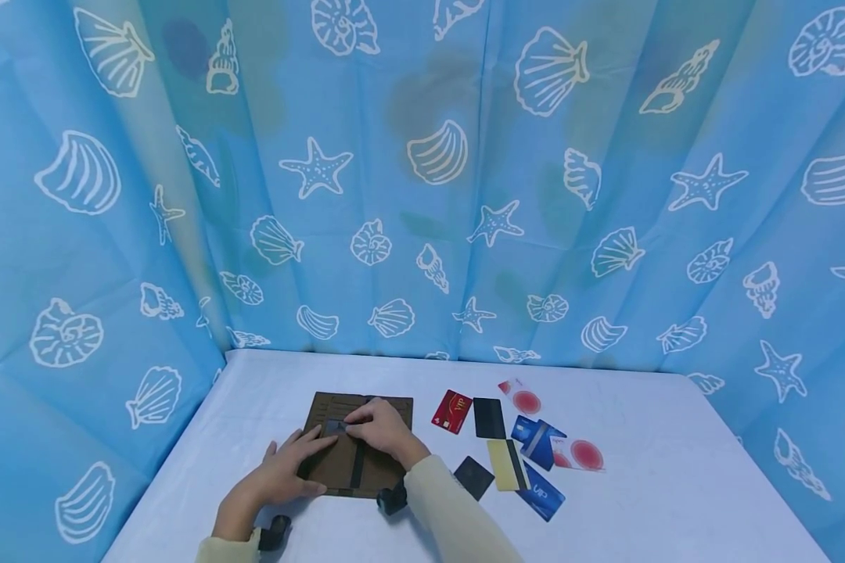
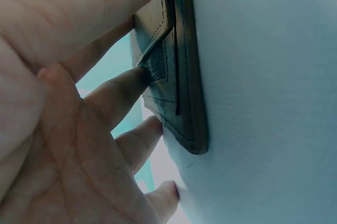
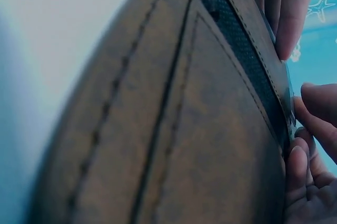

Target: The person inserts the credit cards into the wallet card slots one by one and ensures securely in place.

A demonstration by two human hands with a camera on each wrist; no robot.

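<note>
A brown wallet (image 1: 387,461) lies spread on the white table, with a black strap (image 1: 357,463) down its middle. My left hand (image 1: 285,469) rests on the wallet's left part with its fingers extended. In the left wrist view, fingertips (image 2: 142,74) touch it near a dark mesh patch (image 2: 156,62). My right hand (image 1: 383,428) reaches over the wallet, its thumb and fingers pinching a small grey card (image 1: 335,426) at the left half. In the right wrist view, curled fingers (image 3: 298,161) are at the wallet's far edge, and the card is mostly hidden.
Right of the wallet lie a red VIP card (image 1: 453,411), a black card (image 1: 490,418), a yellow card (image 1: 503,467), a blue VIP card (image 1: 544,494) and another dark card (image 1: 474,477). Blue and red-circled cards (image 1: 586,454) overlap farther right. A shell-patterned curtain (image 1: 436,234) stands behind the table.
</note>
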